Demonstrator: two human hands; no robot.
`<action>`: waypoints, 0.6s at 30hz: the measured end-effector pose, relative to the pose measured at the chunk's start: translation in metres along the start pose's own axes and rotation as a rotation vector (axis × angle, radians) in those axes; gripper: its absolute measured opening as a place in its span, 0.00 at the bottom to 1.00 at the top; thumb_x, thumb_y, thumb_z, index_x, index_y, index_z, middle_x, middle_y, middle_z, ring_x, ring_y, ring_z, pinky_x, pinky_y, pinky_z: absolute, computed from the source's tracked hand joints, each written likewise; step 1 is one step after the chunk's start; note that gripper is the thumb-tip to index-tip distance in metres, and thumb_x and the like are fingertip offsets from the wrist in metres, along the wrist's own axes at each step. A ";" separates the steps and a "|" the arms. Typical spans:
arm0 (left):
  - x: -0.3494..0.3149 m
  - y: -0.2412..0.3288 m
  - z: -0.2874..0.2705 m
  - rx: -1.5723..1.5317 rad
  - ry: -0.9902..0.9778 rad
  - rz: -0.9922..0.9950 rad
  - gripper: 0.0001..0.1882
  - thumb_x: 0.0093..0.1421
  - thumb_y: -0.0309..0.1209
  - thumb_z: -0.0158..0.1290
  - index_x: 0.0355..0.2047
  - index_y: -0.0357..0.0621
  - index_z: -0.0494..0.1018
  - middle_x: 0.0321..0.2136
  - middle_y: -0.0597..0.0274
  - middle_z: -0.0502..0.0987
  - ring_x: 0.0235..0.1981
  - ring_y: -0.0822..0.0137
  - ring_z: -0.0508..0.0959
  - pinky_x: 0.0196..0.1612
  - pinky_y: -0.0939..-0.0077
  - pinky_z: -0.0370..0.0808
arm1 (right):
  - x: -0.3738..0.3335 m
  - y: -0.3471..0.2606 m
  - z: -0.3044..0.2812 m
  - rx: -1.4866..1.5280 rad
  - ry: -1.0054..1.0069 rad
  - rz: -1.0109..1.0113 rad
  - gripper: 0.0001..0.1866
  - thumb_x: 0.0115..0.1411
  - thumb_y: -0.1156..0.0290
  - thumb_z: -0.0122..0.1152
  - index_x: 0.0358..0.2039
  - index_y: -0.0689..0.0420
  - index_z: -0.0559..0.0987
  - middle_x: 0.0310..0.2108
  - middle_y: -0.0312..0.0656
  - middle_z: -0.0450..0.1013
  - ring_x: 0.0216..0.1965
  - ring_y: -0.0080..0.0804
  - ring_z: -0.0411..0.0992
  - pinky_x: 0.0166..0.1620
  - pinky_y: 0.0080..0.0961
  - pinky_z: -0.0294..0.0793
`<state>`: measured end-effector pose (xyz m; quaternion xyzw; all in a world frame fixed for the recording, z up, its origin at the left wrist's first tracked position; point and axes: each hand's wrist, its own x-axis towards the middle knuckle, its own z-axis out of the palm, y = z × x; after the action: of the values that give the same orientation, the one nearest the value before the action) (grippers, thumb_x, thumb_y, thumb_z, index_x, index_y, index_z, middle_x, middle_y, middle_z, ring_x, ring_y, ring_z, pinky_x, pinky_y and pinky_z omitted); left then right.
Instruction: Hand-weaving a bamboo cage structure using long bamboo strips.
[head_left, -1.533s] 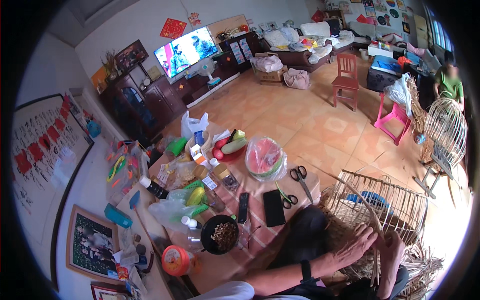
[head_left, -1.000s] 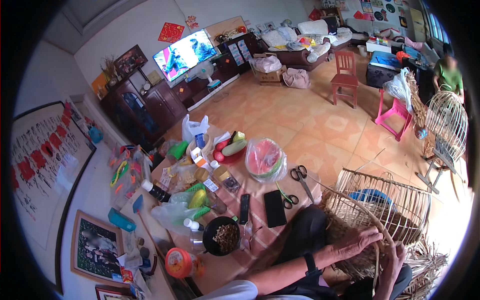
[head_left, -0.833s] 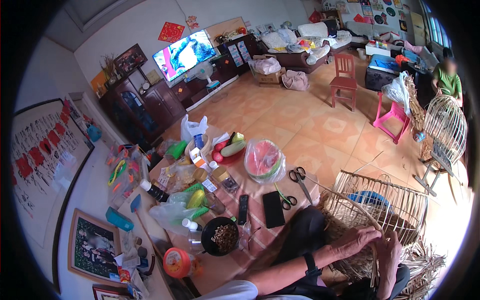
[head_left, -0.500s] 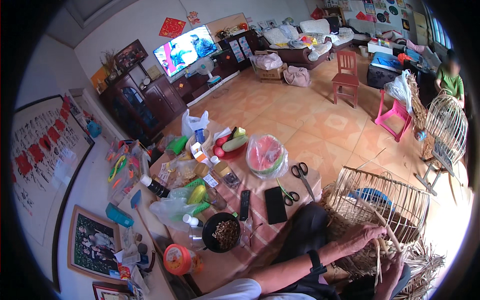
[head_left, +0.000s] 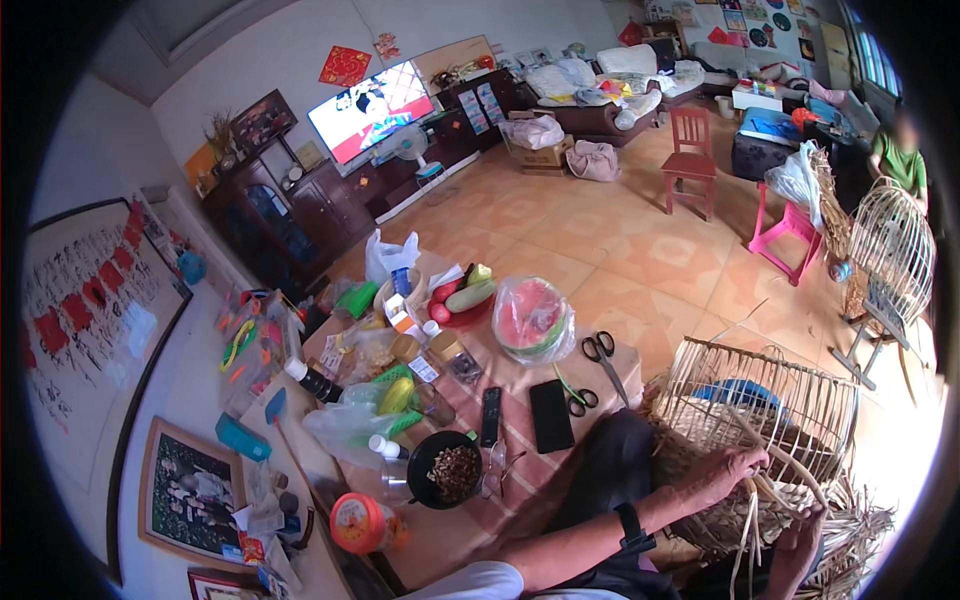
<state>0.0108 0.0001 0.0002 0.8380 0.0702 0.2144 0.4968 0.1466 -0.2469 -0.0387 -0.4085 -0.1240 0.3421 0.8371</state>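
A partly woven basket (head_left: 680,420) of pale plant strips, with upright bare stakes around its side, lies tilted at my right knee. At its near edge my left hand (head_left: 722,478) pinches a strip, and loose strip ends (head_left: 744,535) hang below the fingers. My right hand (head_left: 796,548) is lower and to the right, its fingers closed on the end of a thick curved strip (head_left: 795,467) that arches over from the basket. A blue thing (head_left: 742,392) shows inside, partly hidden by the stakes. The right fingertips are small and partly blurred.
Loose straw (head_left: 858,530) lies beside the basket. On the cloth-covered table (head_left: 610,385) are large scissors (head_left: 606,362), small scissors (head_left: 580,402), a phone (head_left: 550,415), a remote (head_left: 490,417) and a bowl of nuts (head_left: 450,470). Another person (head_left: 900,165) is at the far right behind a basket frame (head_left: 893,255).
My right hand has moved a little right, and the strip now bends in a wider arc. The left hand stays almost in place, with the loose ends hanging more openly. The television picture differs.
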 end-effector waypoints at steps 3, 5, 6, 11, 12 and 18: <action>0.001 -0.004 0.004 0.061 0.030 0.012 0.10 0.64 0.21 0.51 0.45 0.42 0.71 0.34 0.50 0.80 0.35 0.54 0.82 0.36 0.61 0.76 | -0.019 0.000 0.010 0.129 0.096 0.044 0.10 0.69 0.65 0.60 0.40 0.58 0.78 0.28 0.36 0.73 0.19 0.19 0.60 0.21 0.16 0.54; -0.001 -0.006 0.012 0.096 0.032 0.000 0.10 0.64 0.21 0.50 0.45 0.42 0.71 0.34 0.50 0.80 0.34 0.54 0.82 0.36 0.60 0.76 | -0.028 0.017 -0.003 -0.419 0.100 0.174 0.10 0.69 0.65 0.59 0.40 0.58 0.78 0.28 0.35 0.72 0.19 0.18 0.60 0.21 0.15 0.55; -0.001 -0.007 0.014 0.057 0.059 0.022 0.10 0.64 0.22 0.50 0.46 0.42 0.71 0.33 0.51 0.80 0.34 0.54 0.82 0.35 0.60 0.76 | -0.031 0.021 -0.007 -0.965 0.093 0.302 0.10 0.69 0.64 0.59 0.40 0.59 0.78 0.27 0.33 0.71 0.19 0.16 0.59 0.22 0.14 0.55; 0.009 0.010 0.025 0.065 -0.018 -0.042 0.14 0.61 0.23 0.55 0.48 0.48 0.73 0.37 0.53 0.81 0.41 0.52 0.82 0.40 0.61 0.78 | -0.055 -0.019 -0.029 -0.836 0.129 -0.127 0.15 0.72 0.62 0.52 0.51 0.58 0.74 0.35 0.31 0.71 0.26 0.18 0.67 0.28 0.14 0.68; -0.014 -0.023 -0.014 0.149 0.052 -0.160 0.14 0.61 0.22 0.53 0.47 0.49 0.74 0.36 0.52 0.81 0.40 0.54 0.82 0.41 0.62 0.78 | -0.001 0.043 -0.027 -0.787 0.020 -0.012 0.15 0.72 0.62 0.52 0.51 0.58 0.74 0.35 0.31 0.71 0.26 0.18 0.67 0.28 0.14 0.68; 0.006 -0.011 -0.004 -0.005 -0.023 -0.168 0.15 0.65 0.27 0.48 0.51 0.50 0.75 0.41 0.54 0.83 0.42 0.57 0.84 0.44 0.65 0.79 | -0.039 -0.045 -0.058 0.278 0.500 -0.454 0.12 0.71 0.68 0.53 0.52 0.58 0.74 0.36 0.36 0.77 0.30 0.17 0.70 0.28 0.10 0.65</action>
<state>0.0159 0.0110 -0.0060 0.8303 0.1342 0.1624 0.5160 0.1676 -0.3270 -0.0384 -0.3237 0.0446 0.0507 0.9438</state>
